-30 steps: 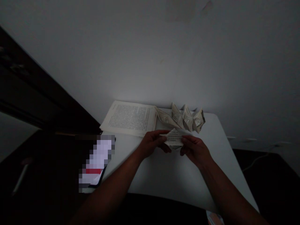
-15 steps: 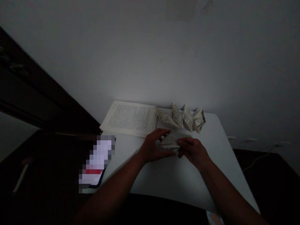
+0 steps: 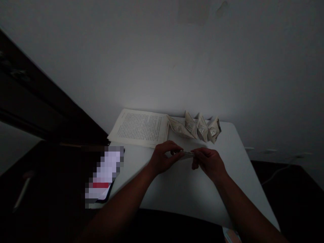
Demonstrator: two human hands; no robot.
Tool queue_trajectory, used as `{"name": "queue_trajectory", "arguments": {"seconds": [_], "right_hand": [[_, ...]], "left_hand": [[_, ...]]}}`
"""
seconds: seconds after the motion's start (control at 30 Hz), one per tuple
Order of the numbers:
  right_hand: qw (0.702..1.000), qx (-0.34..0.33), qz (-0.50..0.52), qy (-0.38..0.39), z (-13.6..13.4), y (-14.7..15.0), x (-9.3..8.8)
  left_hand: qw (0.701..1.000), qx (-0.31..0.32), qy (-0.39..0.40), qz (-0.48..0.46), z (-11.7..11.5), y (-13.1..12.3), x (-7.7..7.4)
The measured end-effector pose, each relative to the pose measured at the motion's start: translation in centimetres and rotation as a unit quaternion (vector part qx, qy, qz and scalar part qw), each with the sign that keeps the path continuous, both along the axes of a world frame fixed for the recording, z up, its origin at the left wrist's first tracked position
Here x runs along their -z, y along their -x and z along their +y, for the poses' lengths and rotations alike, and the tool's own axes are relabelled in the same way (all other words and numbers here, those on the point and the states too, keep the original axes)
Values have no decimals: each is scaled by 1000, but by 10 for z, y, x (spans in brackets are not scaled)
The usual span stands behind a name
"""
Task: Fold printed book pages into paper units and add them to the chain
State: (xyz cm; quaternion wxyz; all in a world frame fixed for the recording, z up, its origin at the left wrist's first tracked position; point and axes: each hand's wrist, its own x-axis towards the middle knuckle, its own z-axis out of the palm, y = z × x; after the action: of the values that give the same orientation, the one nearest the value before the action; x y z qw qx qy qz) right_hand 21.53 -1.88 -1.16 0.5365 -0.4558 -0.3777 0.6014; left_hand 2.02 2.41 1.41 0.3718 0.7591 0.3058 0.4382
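Observation:
Between my two hands is a small piece of folded printed paper [image 3: 187,154], seen nearly edge-on above the table. My left hand [image 3: 164,157] pinches its left end between thumb and fingers. The right end is gripped by my right hand [image 3: 209,162], with the thumb and fingers closed on it. Most of the paper is hidden by the fingers. Just beyond my hands, several folded paper boats [image 3: 201,128] made from printed pages stand in a row.
A stack of printed pages [image 3: 139,126] lies at the table's back left, against the wall [image 3: 152,60]. A phone [image 3: 106,175] with a lit, blurred screen lies at the left edge of the white table [image 3: 182,192]. A cable [image 3: 275,173] runs on the right.
The folded paper has turned from showing its printed face to nearly edge-on. My left thumb and fingers have closed together on it. My right hand has barely moved.

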Motion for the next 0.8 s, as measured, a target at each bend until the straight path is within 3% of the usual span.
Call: {"name": "queue_trajectory", "arguments": {"seconds": [0.4,0.8], "right_hand": [[979,-9,-194,-59,-7,7,-19],[961,24,-246,-127,-10,5,-13]], "left_hand": [[1000,-22,13,10,-2,-1,4],[998,-16,48,22,-3,-3,0]]}}
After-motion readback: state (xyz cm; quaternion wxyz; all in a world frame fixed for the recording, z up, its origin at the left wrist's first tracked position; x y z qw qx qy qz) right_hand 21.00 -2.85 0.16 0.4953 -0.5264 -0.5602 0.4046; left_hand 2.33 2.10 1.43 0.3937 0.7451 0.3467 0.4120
